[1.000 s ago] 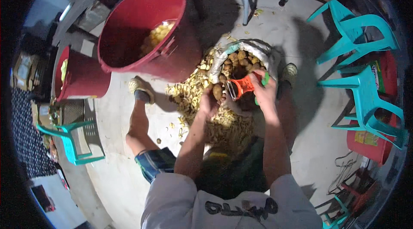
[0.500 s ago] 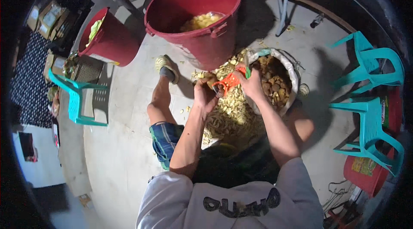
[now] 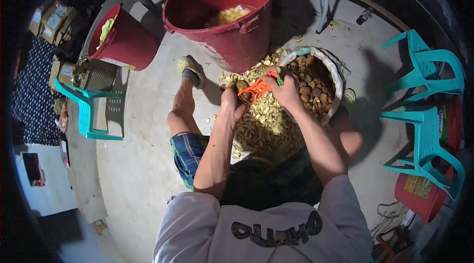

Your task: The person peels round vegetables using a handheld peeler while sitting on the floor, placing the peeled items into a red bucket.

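Just above the centre of the frame, the left hand has its fingers clamped around a brown potato, and here is the orange peeler right up at it, gripped in the closed fingers of the right hand. Whether the blade touches the skin is too small to tell. Below the hands, pale peelings spread in a thick heap across the floor. Just right of the right hand, an open white sack shows plenty of unpeeled potatoes. Up at top centre stands a big red tub, yellow pieces inside it; a smaller red bucket leans into view at upper left, and teal chairs line the right edge.
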The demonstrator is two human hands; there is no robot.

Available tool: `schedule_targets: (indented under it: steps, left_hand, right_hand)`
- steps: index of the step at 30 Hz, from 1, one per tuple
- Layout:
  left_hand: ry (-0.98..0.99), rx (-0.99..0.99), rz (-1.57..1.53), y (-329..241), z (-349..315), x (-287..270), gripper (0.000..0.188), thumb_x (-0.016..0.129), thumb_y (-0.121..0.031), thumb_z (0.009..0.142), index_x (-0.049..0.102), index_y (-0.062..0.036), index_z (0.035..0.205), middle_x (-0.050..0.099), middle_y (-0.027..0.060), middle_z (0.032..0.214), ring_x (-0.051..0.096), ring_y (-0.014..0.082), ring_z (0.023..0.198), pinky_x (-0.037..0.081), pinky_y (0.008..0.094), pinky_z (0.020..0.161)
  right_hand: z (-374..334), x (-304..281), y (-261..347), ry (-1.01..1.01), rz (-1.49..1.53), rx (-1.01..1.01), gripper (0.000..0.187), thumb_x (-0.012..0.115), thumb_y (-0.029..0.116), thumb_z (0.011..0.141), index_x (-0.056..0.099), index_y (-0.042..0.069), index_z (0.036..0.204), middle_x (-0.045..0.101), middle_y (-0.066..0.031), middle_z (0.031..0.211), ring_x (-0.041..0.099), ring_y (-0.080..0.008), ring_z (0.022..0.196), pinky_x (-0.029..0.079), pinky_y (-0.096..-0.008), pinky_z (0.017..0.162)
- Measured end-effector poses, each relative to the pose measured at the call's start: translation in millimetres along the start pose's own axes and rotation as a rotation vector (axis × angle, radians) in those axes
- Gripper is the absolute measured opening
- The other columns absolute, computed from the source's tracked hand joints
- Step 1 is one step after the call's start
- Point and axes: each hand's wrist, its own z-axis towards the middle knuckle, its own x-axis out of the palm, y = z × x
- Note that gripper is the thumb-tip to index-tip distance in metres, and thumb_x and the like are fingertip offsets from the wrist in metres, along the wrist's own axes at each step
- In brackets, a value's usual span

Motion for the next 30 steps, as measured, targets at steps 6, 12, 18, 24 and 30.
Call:
schedule_targets:
  steps: [6, 12, 18, 24, 30]
  left_hand:
    - [0.018, -0.001, 0.2, -1, -21, -1, 0.033, 0.036, -0.028, 0.098, 0.053, -0.0014, 0.109, 0.064, 0.0135, 0.097, 0.066, 0.026, 0.08, 0.057, 0.0414, 0.066]
    - [0.037, -0.114, 0.209, -14, -51, 25, 0.032, 0.035, -0.027, 0.099, 0.052, -0.0003, 0.097, 0.06, 0.0125, 0.078, 0.061, 0.0257, 0.067, 0.054, 0.0376, 0.053]
    - [-0.077, -0.001, 0.031, -9, -35, -1, 0.027, 0.033, -0.017, 0.098, 0.051, 0.0022, 0.102, 0.06, 0.0147, 0.085, 0.062, 0.0276, 0.069, 0.055, 0.0403, 0.053]
    - [0.078, -0.121, 0.321, -21, -59, 11, 0.021, 0.038, -0.012, 0.096, 0.054, 0.0009, 0.102, 0.062, 0.015, 0.085, 0.064, 0.0253, 0.071, 0.055, 0.0408, 0.052]
    - [-0.04, -0.052, 0.133, -16, -47, 4, 0.024, 0.036, -0.015, 0.097, 0.055, -0.0012, 0.102, 0.063, 0.0117, 0.082, 0.063, 0.0221, 0.067, 0.053, 0.0365, 0.054]
  right_hand:
    - [4, -6, 25, -0.063, -0.233, -0.378, 0.021, 0.068, 0.016, 0.084, 0.065, 0.0, 0.097, 0.068, -0.0099, 0.094, 0.064, -0.0199, 0.083, 0.049, -0.0351, 0.074]
    - [19, -33, 6, -0.231, -0.092, 0.018, 0.018, 0.068, 0.013, 0.084, 0.066, 0.004, 0.099, 0.067, -0.008, 0.084, 0.062, -0.0134, 0.073, 0.049, -0.0289, 0.066]
    - [-10, 12, 31, -0.067, -0.391, -0.695, 0.016, 0.073, 0.008, 0.077, 0.066, 0.004, 0.09, 0.067, -0.008, 0.08, 0.067, -0.0185, 0.076, 0.055, -0.0346, 0.061]
    - [9, -23, 12, -0.25, 0.034, -0.058, 0.019, 0.073, 0.008, 0.078, 0.065, 0.0, 0.093, 0.067, -0.0084, 0.094, 0.062, -0.0157, 0.086, 0.049, -0.0317, 0.078]
    - [-16, 3, 35, 0.019, -0.528, -0.821, 0.017, 0.072, 0.005, 0.076, 0.066, 0.005, 0.092, 0.067, -0.0084, 0.1, 0.064, -0.0203, 0.089, 0.054, -0.0332, 0.073]
